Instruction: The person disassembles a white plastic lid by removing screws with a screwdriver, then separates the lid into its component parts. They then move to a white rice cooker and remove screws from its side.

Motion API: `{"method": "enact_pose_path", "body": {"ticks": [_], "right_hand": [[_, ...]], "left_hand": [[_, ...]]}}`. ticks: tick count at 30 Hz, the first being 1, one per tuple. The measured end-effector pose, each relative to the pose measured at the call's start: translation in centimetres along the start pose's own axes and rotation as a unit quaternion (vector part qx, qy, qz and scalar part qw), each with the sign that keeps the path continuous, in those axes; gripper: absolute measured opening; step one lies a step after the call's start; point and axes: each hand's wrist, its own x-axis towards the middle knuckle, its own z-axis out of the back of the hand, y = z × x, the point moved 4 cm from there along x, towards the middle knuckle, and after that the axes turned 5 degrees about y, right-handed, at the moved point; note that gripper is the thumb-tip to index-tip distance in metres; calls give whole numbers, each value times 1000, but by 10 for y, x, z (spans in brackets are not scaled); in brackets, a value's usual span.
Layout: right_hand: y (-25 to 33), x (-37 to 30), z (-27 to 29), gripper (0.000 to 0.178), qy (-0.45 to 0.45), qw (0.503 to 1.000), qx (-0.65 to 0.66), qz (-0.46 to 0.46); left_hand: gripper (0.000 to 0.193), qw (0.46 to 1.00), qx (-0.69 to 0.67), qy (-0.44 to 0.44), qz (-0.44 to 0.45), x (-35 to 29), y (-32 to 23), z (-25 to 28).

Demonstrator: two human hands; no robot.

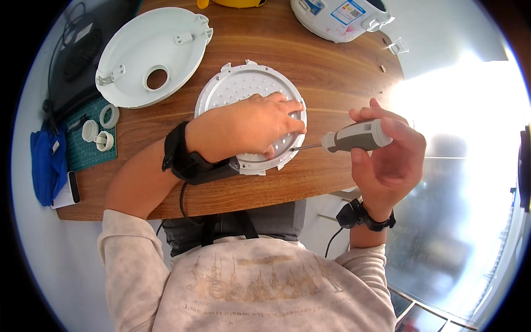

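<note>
A round silvery inner lid [221, 98], dotted with small bumps and edged with a white rim, lies on the table before me. My left hand [257, 124] rests across it, fingers spread and fingertips reaching its right rim. In my right hand [392, 149] is a grey-and-white screwdriver [354, 135], gripped by its thick handle between fingers and thumb. The shaft points left, its tip at a hole or screw in the lid's lower right rim. My left palm and forearm hide part of the lid.
A white oval cover [133, 47] with a round hole sits at the far left. Several white rings [109, 116] lie on a green cutting mat [83, 157] by a blue cloth [47, 169]. A white appliance body [337, 25] stands at the back right, near a small clear cup [397, 46].
</note>
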Motion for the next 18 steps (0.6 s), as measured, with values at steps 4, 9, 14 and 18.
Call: {"method": "enact_pose_path", "body": {"ticks": [4, 9, 14, 18], "right_hand": [[0, -2, 1, 55, -19, 999, 39, 16], [4, -1, 1, 50, -2, 999, 35, 9], [5, 4, -5, 36, -49, 994, 21, -98], [12, 15, -15, 12, -10, 992, 122, -43]], "left_hand": [[73, 1000, 7, 9, 7, 0, -1, 1], [72, 1000, 8, 6, -1, 0, -2, 2], [71, 1000, 11, 14, -2, 1, -2, 1], [71, 1000, 22, 0, -13, -3, 0, 1]]}}
